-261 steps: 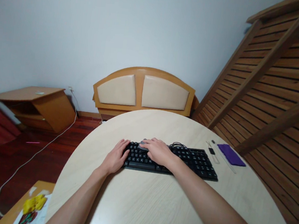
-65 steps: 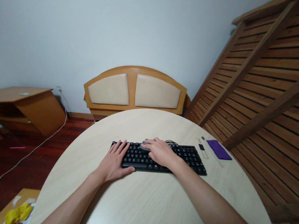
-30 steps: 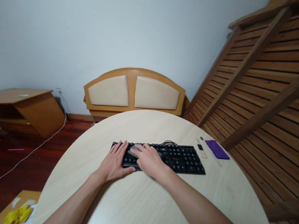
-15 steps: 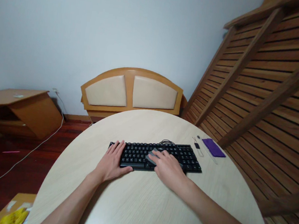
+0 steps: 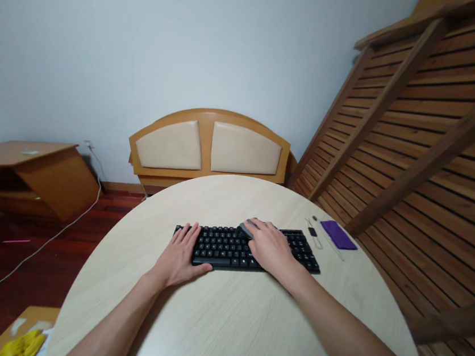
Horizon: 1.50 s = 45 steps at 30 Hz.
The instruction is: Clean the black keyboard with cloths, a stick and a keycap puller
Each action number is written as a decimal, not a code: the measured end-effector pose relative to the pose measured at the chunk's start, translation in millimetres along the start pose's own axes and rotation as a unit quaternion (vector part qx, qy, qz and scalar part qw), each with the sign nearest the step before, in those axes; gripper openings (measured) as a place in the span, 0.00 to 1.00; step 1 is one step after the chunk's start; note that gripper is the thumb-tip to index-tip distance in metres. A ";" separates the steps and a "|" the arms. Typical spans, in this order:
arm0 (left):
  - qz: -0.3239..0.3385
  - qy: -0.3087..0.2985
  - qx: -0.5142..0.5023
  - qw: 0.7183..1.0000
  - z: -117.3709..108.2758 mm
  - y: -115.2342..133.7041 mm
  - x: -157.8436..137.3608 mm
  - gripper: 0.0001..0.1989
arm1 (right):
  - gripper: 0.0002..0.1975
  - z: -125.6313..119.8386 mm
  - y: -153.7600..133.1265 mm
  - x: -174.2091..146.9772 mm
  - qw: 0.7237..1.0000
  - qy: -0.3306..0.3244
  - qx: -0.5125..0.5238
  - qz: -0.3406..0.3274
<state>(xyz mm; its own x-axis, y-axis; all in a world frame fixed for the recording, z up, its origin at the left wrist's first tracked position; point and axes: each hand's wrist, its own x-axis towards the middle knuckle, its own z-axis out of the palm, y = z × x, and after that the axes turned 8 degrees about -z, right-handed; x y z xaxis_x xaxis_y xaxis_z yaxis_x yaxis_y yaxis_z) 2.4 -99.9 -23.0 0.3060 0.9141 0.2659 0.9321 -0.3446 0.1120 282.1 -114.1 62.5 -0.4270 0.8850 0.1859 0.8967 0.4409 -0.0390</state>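
Observation:
A black computer keyboard lies flat on the round pale wooden table. Over its left end rests my left hand, fingers stretched across the end keys and thumb along the front edge, holding it steady. My right hand is closed on a small grey cloth, pressed to the keys near the back edge, right of the middle. Most of the cloth is hidden under the fingers. The hand also covers part of the keys beneath it.
To the right on the table lie a folded purple cloth, a thin light-coloured stick and a small black piece with a loop. A slatted wooden frame leans beside the table; a headboard stands behind.
My right hand has moved the grey cloth from the middle keys toward the back edge of the keyboard. My left hand and the keyboard stay almost where they were.

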 end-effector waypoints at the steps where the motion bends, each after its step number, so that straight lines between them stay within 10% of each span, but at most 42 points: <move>1: -0.001 -0.001 0.002 1.000 0.2 0.0 0.0 0.53 | 0.26 4.7 1.5 3.3 1.000 -0.009 -0.001 0.006; 19: 0.000 0.004 0.000 1.000 1.0 -1.4 -0.2 0.52 | 0.25 2.3 -28.1 -60.9 0.994 -0.110 -0.021 0.013; 33: 0.002 0.007 -0.016 1.000 2.2 -2.4 -0.8 0.54 | 0.19 9.7 -48.7 41.6 0.999 -0.015 0.032 -0.002; 45: 0.005 0.007 -0.009 1.000 4.1 -3.5 -0.2 0.54 | 0.18 15.7 -73.4 15.0 0.998 -0.056 0.009 0.016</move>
<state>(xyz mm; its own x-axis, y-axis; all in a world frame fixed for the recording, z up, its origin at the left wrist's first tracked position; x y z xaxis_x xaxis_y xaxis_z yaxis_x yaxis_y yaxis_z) -0.1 -97.9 -27.4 0.3116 0.9079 0.2804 0.9255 -0.3569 0.1271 208.0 -130.9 52.8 -0.4091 0.9095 0.0731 0.9084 0.4136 -0.0617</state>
